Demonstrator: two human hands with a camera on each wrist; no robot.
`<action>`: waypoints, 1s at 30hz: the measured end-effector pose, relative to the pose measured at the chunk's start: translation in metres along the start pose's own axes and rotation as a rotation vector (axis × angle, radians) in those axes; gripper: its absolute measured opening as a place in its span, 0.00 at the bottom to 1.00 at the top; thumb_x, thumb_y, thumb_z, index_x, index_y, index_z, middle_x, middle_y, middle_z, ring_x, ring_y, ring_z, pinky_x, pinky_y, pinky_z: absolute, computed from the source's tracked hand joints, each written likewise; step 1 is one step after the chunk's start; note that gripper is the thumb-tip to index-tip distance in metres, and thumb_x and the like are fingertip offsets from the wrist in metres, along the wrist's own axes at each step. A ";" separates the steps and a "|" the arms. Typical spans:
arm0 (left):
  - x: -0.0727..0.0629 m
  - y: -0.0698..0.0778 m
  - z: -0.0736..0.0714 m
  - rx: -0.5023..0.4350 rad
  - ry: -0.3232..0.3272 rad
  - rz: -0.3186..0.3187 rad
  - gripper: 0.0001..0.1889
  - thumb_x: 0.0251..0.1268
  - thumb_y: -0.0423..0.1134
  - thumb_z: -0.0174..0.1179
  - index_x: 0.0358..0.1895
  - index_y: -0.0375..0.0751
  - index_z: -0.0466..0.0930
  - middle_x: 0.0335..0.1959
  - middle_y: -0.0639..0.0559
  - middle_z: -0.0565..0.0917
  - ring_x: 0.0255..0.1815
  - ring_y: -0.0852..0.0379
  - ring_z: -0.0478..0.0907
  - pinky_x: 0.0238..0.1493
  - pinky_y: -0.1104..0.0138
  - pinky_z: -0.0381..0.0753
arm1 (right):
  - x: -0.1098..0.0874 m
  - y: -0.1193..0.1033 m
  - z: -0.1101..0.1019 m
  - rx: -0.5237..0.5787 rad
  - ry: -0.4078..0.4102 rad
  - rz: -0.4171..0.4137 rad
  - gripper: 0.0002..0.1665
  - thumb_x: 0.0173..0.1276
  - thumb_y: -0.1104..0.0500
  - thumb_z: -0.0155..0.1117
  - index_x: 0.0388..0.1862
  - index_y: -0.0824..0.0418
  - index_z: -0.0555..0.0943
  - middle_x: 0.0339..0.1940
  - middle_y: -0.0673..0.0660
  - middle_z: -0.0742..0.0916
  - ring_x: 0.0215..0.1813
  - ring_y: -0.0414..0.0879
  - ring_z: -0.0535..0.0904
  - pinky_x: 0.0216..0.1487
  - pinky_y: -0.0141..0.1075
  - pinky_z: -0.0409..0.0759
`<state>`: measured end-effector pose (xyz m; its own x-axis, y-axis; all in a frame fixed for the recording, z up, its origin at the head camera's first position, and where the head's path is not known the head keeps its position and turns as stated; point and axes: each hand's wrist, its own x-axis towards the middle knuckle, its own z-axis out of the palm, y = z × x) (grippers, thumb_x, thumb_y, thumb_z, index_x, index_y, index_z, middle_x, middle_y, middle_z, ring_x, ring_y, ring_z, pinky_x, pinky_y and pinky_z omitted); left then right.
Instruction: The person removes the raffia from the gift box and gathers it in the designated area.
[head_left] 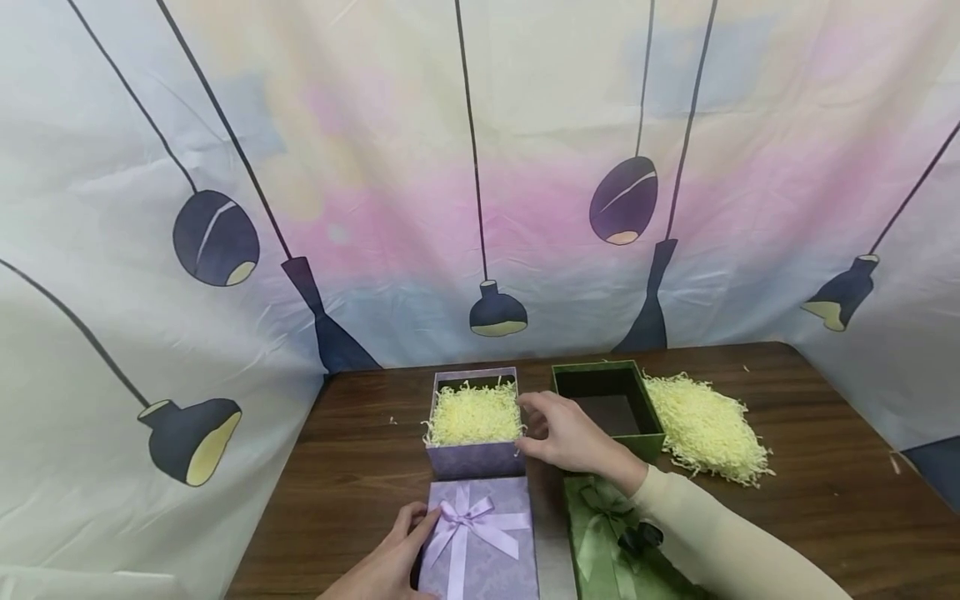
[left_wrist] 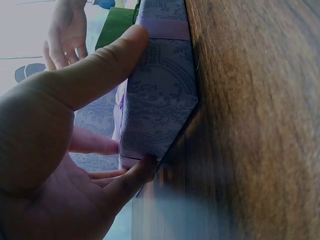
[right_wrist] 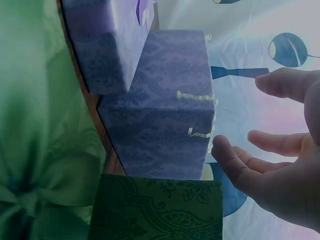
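Purple lid lies on the tabletop nearer than the purple box, probably light, stiff card with a crushable bow; left hand grips its edge, right hand holds nothing; best grip: 2 opposite sides.

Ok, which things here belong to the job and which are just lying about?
In the job, it seems:
purple box
its yellow filling
purple lid, held by left hand

Lying about, perhaps for later:
green box
green lid
yellow shred pile
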<state>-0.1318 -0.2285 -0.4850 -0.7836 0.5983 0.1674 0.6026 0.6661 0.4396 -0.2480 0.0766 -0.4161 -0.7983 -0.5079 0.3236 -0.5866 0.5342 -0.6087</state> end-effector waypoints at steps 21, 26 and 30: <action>-0.001 0.001 -0.001 -0.032 -0.026 -0.036 0.55 0.44 0.61 0.74 0.66 0.20 0.63 0.59 0.35 0.63 0.55 0.44 0.69 0.52 0.68 0.78 | 0.029 0.019 0.006 0.001 -0.021 0.095 0.32 0.58 0.54 0.71 0.61 0.64 0.76 0.49 0.60 0.83 0.47 0.50 0.83 0.45 0.38 0.82; 0.000 0.001 -0.002 -0.049 -0.037 -0.059 0.55 0.45 0.59 0.75 0.67 0.20 0.62 0.60 0.35 0.62 0.55 0.44 0.70 0.52 0.68 0.78 | 0.033 0.020 0.008 -0.001 -0.039 0.112 0.32 0.60 0.54 0.70 0.62 0.64 0.75 0.50 0.61 0.83 0.48 0.51 0.83 0.45 0.40 0.82; -0.001 0.001 -0.002 -0.032 -0.024 -0.042 0.55 0.45 0.60 0.74 0.67 0.20 0.62 0.59 0.35 0.63 0.54 0.44 0.70 0.51 0.68 0.79 | 0.035 0.020 0.009 -0.004 -0.046 0.119 0.32 0.60 0.55 0.69 0.62 0.65 0.75 0.49 0.61 0.83 0.48 0.51 0.83 0.46 0.42 0.82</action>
<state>-0.1307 -0.2290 -0.4830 -0.8041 0.5808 0.1267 0.5633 0.6765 0.4743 -0.2860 0.0635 -0.4239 -0.8553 -0.4712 0.2154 -0.4886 0.5952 -0.6380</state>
